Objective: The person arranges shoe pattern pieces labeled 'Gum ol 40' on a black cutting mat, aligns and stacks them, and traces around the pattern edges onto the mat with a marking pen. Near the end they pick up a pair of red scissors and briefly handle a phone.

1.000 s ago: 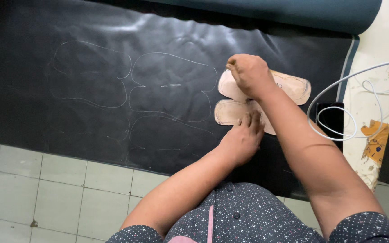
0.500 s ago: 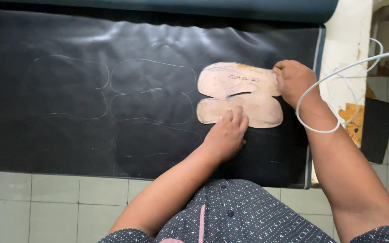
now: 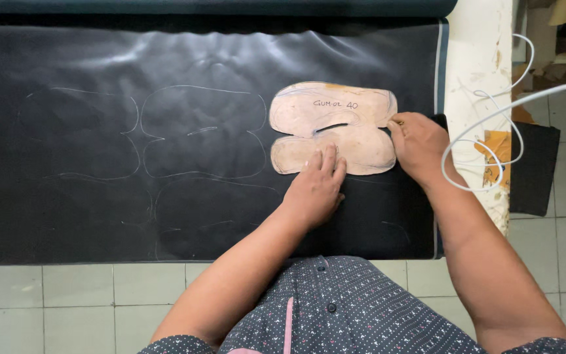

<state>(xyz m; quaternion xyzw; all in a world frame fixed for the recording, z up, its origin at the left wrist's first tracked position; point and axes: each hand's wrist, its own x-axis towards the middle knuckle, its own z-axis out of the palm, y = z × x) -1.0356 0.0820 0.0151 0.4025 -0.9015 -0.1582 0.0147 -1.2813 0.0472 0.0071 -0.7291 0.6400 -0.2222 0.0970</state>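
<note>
Down on the black sheet (image 3: 99, 216) lay the tan cardboard pattern (image 3: 332, 124), a lobed, flat shape with a slit near its middle, resting toward the sheet's right end. My left hand (image 3: 316, 187) was pressed flat on the pattern's lower edge, fingers together and stretched forward, palm on the dark material just below it. My right hand (image 3: 420, 145) sat at the pattern's right edge, fingers curled in and touching the rim; whether it pinched something small there I could not tell. Chalk outlines (image 3: 198, 131) of the same shape showed on the sheet to the left, side by side, with a fainter one below. A white cable (image 3: 492, 124) looped over the pale surface (image 3: 476, 52) beside my right wrist. No containers showed anywhere in view.

Compared with half a second earlier, the pattern lay in much the same spot beside the outlines. My left hand had kept its hold on the lower edge, while my right hand stayed at the right end.
</note>
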